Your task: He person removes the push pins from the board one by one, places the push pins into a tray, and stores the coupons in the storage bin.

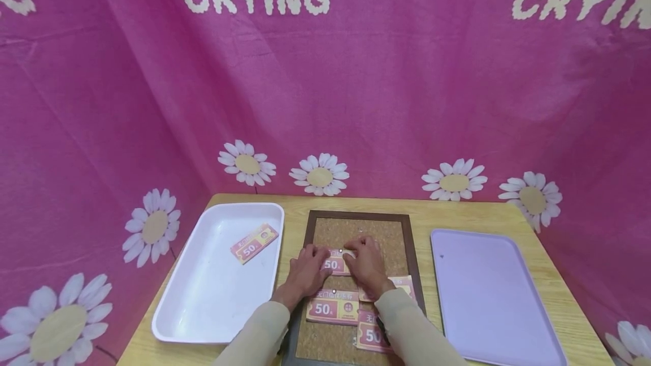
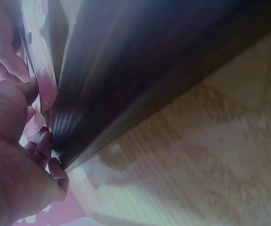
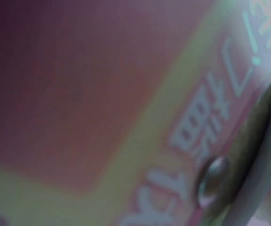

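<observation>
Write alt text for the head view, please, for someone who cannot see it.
A person's left hand and right hand touch opposite sides of a pink coupon on a framed corkboard with three more coupons. A white tray holding another coupon is at left, a lavender tray at right.

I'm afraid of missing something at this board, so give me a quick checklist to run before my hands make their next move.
1. Upper coupon between both hands: ok; the left hand and right hand flank it.
2. A pin at its top edge: ok; one shows.
3. That pin pushed fully in: cannot tell; its depth does not show.
4. Firm hold: cannot tell; the pictures don't show how hard either hand presses.
5. Plain view of the right coupon: not ok; the right sleeve partly covers it.
6. White tray free of coupons: not ok; a tray coupon lies in it.
</observation>
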Demonstrator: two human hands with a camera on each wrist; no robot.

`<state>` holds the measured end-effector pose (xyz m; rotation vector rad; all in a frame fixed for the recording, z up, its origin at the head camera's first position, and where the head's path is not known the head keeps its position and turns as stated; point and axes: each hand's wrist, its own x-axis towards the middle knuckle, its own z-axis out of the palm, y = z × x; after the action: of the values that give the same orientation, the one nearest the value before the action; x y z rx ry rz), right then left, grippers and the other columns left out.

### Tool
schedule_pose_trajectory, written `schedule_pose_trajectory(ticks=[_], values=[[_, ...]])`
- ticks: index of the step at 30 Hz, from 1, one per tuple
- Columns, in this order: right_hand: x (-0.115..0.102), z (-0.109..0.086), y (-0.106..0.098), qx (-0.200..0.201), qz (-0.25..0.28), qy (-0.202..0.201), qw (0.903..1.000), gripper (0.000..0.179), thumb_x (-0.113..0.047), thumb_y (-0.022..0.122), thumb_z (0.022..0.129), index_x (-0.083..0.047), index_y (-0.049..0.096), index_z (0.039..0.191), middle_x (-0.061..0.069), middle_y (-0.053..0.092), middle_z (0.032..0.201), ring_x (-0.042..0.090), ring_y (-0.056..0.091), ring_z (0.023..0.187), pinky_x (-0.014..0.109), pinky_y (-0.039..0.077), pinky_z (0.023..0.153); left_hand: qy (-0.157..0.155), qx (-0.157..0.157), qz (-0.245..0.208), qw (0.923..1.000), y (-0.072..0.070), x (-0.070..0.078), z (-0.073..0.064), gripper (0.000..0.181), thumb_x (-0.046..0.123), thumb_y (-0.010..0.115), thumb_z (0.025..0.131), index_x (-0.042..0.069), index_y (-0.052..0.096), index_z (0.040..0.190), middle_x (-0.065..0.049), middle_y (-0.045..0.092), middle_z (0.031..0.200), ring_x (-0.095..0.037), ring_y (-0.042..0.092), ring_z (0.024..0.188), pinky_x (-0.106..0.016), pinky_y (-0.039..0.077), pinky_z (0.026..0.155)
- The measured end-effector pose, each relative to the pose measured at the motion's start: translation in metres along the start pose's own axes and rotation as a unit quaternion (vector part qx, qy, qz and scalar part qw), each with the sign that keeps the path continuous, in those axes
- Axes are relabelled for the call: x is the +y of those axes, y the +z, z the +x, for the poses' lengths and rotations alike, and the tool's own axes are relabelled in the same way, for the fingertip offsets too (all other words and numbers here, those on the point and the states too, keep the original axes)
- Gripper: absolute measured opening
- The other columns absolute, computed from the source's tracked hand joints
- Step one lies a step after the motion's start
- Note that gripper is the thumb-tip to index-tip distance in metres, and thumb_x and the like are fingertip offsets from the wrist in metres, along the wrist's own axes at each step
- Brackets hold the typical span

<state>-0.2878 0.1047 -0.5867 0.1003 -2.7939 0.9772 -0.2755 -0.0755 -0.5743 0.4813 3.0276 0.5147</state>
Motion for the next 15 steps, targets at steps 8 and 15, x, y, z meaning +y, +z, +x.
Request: schedule_pose_trajectory(ticks=[8,15], values=[[0.0009,0.0036,-0.0010,0.003,0.017,-0.004,0.9998,0.015,-0.025,0.074,0.082,-0.021,0.076,0.095,0.004,0.056,0.103,0.024,0.050,0.098,0.043,0.038,0.085,-0.005,0.000,-0.011,0.9999,0.0011,0.0008,0.0024,0.043,0.039,0.062,0.091,0.026,0.053,0.131,-0.008,0.050,0.124,-0.024,0.048,0.112,-0.046,0.040,0.087],[0.0016,0.0043,0.0013,0.003,0.015,-0.003,0.9999,0.015,-0.025,0.075,0.081,-0.020,0.076,0.095,0.005,0.057,0.103,0.023,0.053,0.095,0.042,0.039,0.084,-0.003,0.015,-0.005,0.9999,0.0025,-0.0001,0.0017,0.043,0.039,0.063,0.090,0.025,0.054,0.130,-0.009,0.051,0.124,-0.025,0.049,0.113,-0.046,0.041,0.085]])
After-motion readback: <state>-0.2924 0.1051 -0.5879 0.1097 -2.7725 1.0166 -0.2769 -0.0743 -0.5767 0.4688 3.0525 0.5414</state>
